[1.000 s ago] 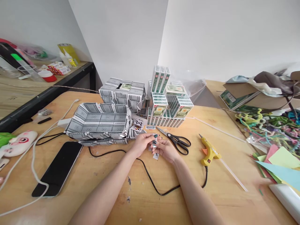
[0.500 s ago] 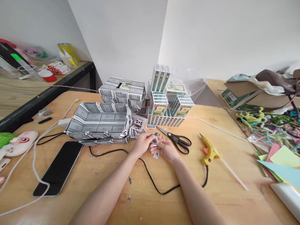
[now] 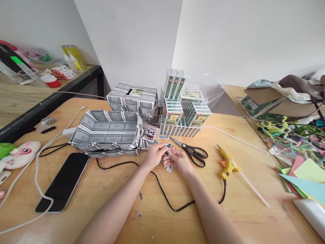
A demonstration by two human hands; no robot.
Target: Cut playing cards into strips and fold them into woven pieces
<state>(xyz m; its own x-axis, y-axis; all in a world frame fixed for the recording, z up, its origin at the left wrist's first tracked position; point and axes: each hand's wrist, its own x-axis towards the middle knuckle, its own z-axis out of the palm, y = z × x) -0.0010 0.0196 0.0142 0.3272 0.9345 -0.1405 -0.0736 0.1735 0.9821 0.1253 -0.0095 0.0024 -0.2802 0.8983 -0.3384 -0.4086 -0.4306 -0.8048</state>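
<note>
Left hand: from where I'm standing, the left hand [image 3: 153, 157] is pinching a small card piece [image 3: 168, 155] between its fingertips, coming at it from the left.
Right hand: the right hand [image 3: 180, 163] is closing thumb and fingers on the same piece, probably because something so small is needing steadying from both sides.
Card piece: it is sitting between the two hands, just above the bench [image 3: 157, 223]; fingers are hiding most of it, so I'm not telling whether it is folded.
Scrap: a printed scrap [image 3: 169, 168] is showing just below the fingers; whether it is lying on the bench or hanging, I can't tell.
Scissors: the black-handled scissors [image 3: 194, 153] are lying with their loops near the right hand, seemingly for an easy reach.
Glue gun: the yellow glue gun [image 3: 227, 165] is resting farther right, its nozzle pointing away from the person, perhaps for safety.
Card tray: the tray built of cards [image 3: 109, 128] is standing left of the hands, likely leaving working room.
</note>
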